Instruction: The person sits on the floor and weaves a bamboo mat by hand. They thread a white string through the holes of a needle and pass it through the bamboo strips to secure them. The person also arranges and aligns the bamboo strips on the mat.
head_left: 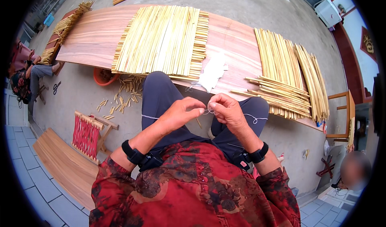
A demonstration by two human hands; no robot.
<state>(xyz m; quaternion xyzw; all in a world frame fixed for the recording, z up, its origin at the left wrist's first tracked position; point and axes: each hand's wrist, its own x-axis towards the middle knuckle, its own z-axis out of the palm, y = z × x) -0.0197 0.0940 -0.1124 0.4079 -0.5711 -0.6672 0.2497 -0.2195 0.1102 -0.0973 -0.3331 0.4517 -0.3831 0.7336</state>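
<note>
Above my lap, both hands work a thin white string (pixel 254 119). My right hand (pixel 228 111) pinches it between thumb and forefinger, where a small loop shows. My left hand (pixel 181 113) is curled just left of it, with thumb and forefinger close together and the string running through them. One length of string lies across my left thigh, and another hangs over my right knee. Ahead on the low wooden table (pixel 229 30) lies a wide mat of pale thin sticks (pixel 157 40). A white cloth or glove (pixel 213 72) rests to the right of the mat.
More sticks (pixel 281 62) lie at the table's right, some crosswise. Below the table are an orange basin (pixel 105 77) and scattered stick offcuts (pixel 124 92). Scissors (pixel 56 87), a folding stool (pixel 86 136) and a wooden board (pixel 64 166) are at left. Other people sit far left and right.
</note>
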